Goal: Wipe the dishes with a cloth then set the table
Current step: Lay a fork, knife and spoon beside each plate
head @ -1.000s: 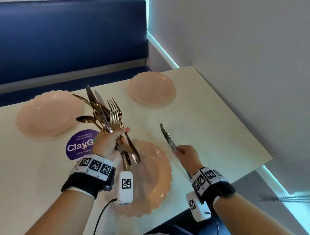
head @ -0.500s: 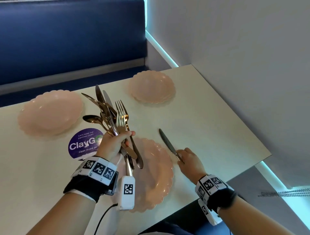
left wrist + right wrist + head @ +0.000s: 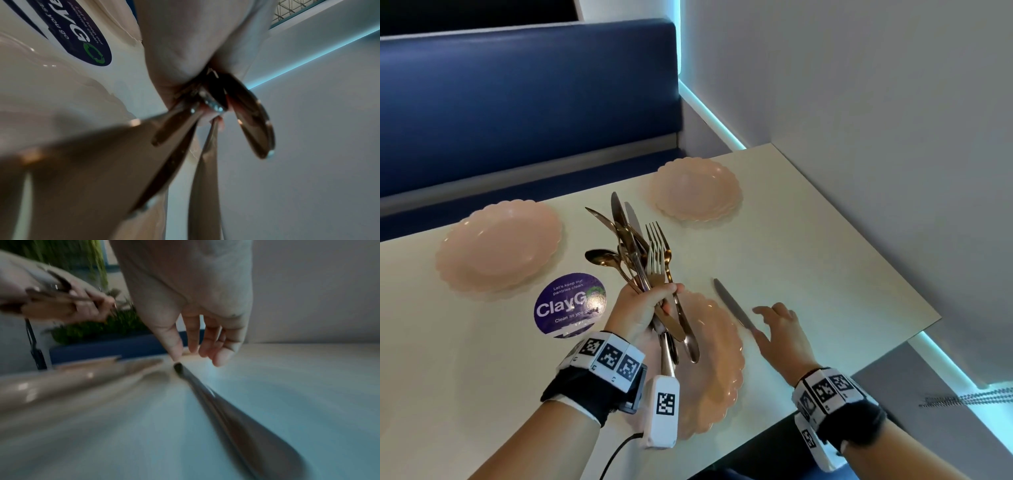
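While the left hand (image 3: 643, 308) grips a fanned bundle of cutlery (image 3: 643, 253), tines and blades pointing up and away, 1 knife (image 3: 732, 308) lies flat on the pale table (image 3: 825, 260), blade tip angled far-left, handle toward the right hand (image 3: 780, 329). That hand's fingers hang loose and spread, thumb tip at the handle end. Just beside it sits a scalloped pink plate (image 3: 719, 370); 2 more stand farther off. A round purple sticker (image 3: 570, 305) reads "ClayGo".

An office pantry booth is showing: a blue padded seat (image 3: 527, 102) is backing the bench (image 3: 825, 260), whose sticker (image 3: 570, 305) is urging clean pantries.
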A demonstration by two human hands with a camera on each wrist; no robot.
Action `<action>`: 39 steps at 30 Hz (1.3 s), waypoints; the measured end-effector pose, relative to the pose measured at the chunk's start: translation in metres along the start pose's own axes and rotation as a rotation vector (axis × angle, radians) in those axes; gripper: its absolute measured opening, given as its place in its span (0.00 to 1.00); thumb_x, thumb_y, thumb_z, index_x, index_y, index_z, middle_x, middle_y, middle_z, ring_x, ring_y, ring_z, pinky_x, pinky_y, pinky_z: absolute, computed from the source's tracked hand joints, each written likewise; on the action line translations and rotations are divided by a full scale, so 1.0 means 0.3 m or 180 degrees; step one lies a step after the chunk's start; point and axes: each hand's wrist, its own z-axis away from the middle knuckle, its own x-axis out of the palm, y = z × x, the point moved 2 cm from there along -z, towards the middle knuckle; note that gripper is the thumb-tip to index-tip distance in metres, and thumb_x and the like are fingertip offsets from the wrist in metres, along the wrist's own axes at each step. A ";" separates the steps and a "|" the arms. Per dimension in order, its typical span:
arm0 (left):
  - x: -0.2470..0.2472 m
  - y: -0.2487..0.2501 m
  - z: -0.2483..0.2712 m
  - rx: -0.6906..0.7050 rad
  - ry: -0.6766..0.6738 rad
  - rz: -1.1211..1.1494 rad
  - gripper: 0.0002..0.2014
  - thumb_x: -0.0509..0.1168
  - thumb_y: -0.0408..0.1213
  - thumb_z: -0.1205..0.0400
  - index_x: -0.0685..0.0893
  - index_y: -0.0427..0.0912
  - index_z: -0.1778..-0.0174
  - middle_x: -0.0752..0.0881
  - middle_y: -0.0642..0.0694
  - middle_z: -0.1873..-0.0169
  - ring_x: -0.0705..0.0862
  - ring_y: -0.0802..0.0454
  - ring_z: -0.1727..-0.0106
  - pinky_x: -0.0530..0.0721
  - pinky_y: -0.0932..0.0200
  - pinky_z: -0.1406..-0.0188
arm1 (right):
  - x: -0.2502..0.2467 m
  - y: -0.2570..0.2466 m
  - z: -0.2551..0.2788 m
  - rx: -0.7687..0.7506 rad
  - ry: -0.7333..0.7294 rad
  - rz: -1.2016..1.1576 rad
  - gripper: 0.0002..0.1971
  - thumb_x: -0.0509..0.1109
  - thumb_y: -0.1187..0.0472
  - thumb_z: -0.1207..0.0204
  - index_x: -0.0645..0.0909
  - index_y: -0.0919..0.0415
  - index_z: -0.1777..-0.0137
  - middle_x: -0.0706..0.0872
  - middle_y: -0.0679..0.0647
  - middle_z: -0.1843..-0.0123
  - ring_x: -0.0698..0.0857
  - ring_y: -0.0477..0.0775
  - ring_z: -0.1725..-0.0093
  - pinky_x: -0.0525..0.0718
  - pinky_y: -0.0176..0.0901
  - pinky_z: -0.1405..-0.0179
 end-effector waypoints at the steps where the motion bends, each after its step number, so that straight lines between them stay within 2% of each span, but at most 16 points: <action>1: 0.009 0.000 0.004 -0.0008 -0.0014 0.0001 0.10 0.63 0.29 0.19 0.86 0.34 0.65 0.75 0.49 0.89 0.69 0.58 0.90 0.61 0.72 0.93 | -0.024 -0.048 -0.013 -0.0300 0.0265 -0.0135 0.16 0.70 0.65 0.25 0.82 0.59 0.37 0.83 0.57 0.47 0.82 0.59 0.47 0.84 0.49 0.50; 3: 0.026 -0.001 0.010 -0.0044 -0.0045 -0.0004 0.10 0.63 0.30 0.19 0.86 0.34 0.64 0.75 0.49 0.89 0.69 0.58 0.90 0.62 0.71 0.93 | -0.057 -0.152 -0.037 -0.0626 0.0423 -0.0559 0.09 0.71 0.67 0.26 0.86 0.64 0.47 0.84 0.58 0.58 0.83 0.57 0.59 0.83 0.42 0.57; 5: 0.045 0.000 0.010 -0.0025 -0.0037 -0.0074 0.08 0.65 0.30 0.20 0.87 0.34 0.63 0.75 0.48 0.88 0.70 0.55 0.88 0.64 0.70 0.92 | -0.069 -0.241 -0.051 -0.0654 0.0146 -0.0925 0.08 0.69 0.63 0.23 0.86 0.64 0.48 0.81 0.54 0.59 0.79 0.50 0.63 0.74 0.25 0.62; 11: 0.059 0.024 0.010 0.0147 0.0110 -0.0130 0.05 0.67 0.29 0.23 0.85 0.29 0.58 0.75 0.43 0.83 0.73 0.54 0.87 0.66 0.68 0.90 | -0.086 -0.335 -0.071 -0.0867 0.0402 -0.1062 0.10 0.68 0.62 0.23 0.80 0.62 0.42 0.75 0.48 0.53 0.76 0.46 0.60 0.70 0.22 0.64; 14: 0.045 0.035 0.013 0.0308 0.0217 -0.0357 0.05 0.66 0.27 0.23 0.83 0.34 0.65 0.77 0.46 0.83 0.74 0.53 0.83 0.69 0.65 0.87 | -0.126 -0.380 -0.100 -0.1152 0.0448 -0.1180 0.07 0.68 0.65 0.23 0.84 0.63 0.48 0.77 0.48 0.58 0.75 0.38 0.67 0.72 0.21 0.65; 17: 0.044 0.039 0.008 0.0539 0.0458 -0.0722 0.07 0.63 0.27 0.21 0.80 0.39 0.65 0.79 0.49 0.83 0.75 0.52 0.81 0.71 0.63 0.82 | -0.153 -0.466 -0.133 -0.1514 0.0284 -0.1166 0.05 0.70 0.66 0.25 0.86 0.65 0.52 0.81 0.51 0.61 0.77 0.43 0.68 0.72 0.22 0.65; 19: 0.048 0.039 0.004 0.0732 0.0592 -0.0993 0.06 0.60 0.27 0.20 0.82 0.39 0.58 0.84 0.39 0.72 0.82 0.41 0.71 0.77 0.57 0.74 | -0.161 -0.524 -0.154 -0.1565 0.0070 -0.1072 0.06 0.70 0.64 0.25 0.87 0.64 0.52 0.86 0.55 0.59 0.78 0.47 0.64 0.73 0.27 0.63; 21: 0.050 0.044 0.004 0.0880 0.0632 -0.1301 0.12 0.58 0.25 0.19 0.81 0.32 0.42 0.86 0.28 0.50 0.85 0.31 0.48 0.85 0.43 0.54 | -0.157 -0.577 -0.171 -0.1570 -0.0198 -0.0808 0.08 0.71 0.58 0.25 0.86 0.63 0.54 0.88 0.56 0.56 0.79 0.48 0.60 0.76 0.34 0.60; 23: 0.041 0.044 0.001 0.0935 0.0648 -0.1467 0.16 0.58 0.23 0.19 0.75 0.27 0.34 0.82 0.29 0.41 0.82 0.32 0.38 0.82 0.41 0.39 | -0.152 -0.620 -0.182 -0.1447 -0.0325 -0.0424 0.12 0.72 0.51 0.27 0.85 0.61 0.55 0.88 0.56 0.55 0.81 0.51 0.58 0.79 0.40 0.56; 24: 0.033 0.042 -0.008 0.0943 0.0690 -0.1590 0.16 0.58 0.23 0.19 0.75 0.27 0.34 0.83 0.31 0.44 0.82 0.34 0.41 0.82 0.45 0.42 | -0.151 -0.637 -0.186 -0.1393 -0.0323 -0.0204 0.14 0.72 0.49 0.27 0.84 0.61 0.55 0.88 0.56 0.55 0.82 0.53 0.56 0.80 0.42 0.55; 26: 0.025 0.042 -0.025 0.0928 0.0844 -0.2072 0.13 0.58 0.27 0.18 0.77 0.28 0.39 0.83 0.38 0.60 0.82 0.39 0.53 0.80 0.55 0.60 | -0.146 -0.666 -0.191 -0.1406 -0.0259 0.0214 0.12 0.67 0.52 0.23 0.83 0.62 0.52 0.87 0.58 0.52 0.84 0.58 0.52 0.79 0.44 0.56; 28: 0.024 0.048 -0.038 0.0931 0.0919 -0.2257 0.10 0.59 0.31 0.19 0.77 0.30 0.44 0.82 0.37 0.61 0.82 0.39 0.55 0.78 0.56 0.65 | -0.146 -0.693 -0.193 -0.1478 -0.0165 0.0471 0.11 0.62 0.57 0.20 0.81 0.63 0.48 0.86 0.61 0.50 0.83 0.59 0.53 0.75 0.44 0.61; 30: 0.034 0.062 -0.042 0.0911 0.0870 -0.2014 0.07 0.60 0.31 0.19 0.77 0.32 0.49 0.82 0.34 0.62 0.83 0.38 0.60 0.79 0.56 0.66 | -0.160 -0.710 -0.198 -0.1455 -0.0021 0.0414 0.11 0.59 0.58 0.19 0.79 0.64 0.47 0.86 0.60 0.49 0.82 0.59 0.56 0.75 0.44 0.61; 33: 0.038 0.080 -0.049 0.0894 0.0768 -0.1639 0.07 0.61 0.35 0.21 0.76 0.34 0.52 0.79 0.43 0.71 0.76 0.50 0.76 0.72 0.65 0.82 | -0.212 -0.709 -0.217 -0.1251 0.0317 -0.0170 0.11 0.59 0.58 0.17 0.79 0.64 0.49 0.84 0.57 0.55 0.80 0.55 0.61 0.78 0.45 0.61; 37: 0.047 0.095 -0.057 0.0936 0.0567 -0.1338 0.14 0.73 0.39 0.33 0.74 0.44 0.62 0.78 0.45 0.70 0.76 0.46 0.70 0.76 0.55 0.70 | -0.278 -0.647 -0.237 -0.1100 0.0660 -0.1105 0.08 0.61 0.60 0.17 0.75 0.62 0.57 0.76 0.49 0.68 0.76 0.47 0.70 0.75 0.36 0.68; 39: 0.065 0.110 -0.047 0.1026 0.0286 -0.1209 0.19 0.80 0.41 0.37 0.74 0.46 0.63 0.76 0.48 0.73 0.75 0.50 0.72 0.75 0.54 0.70 | -0.304 -0.612 -0.232 -0.1037 0.0809 -0.1324 0.09 0.61 0.61 0.17 0.73 0.60 0.59 0.73 0.45 0.72 0.73 0.41 0.73 0.72 0.29 0.74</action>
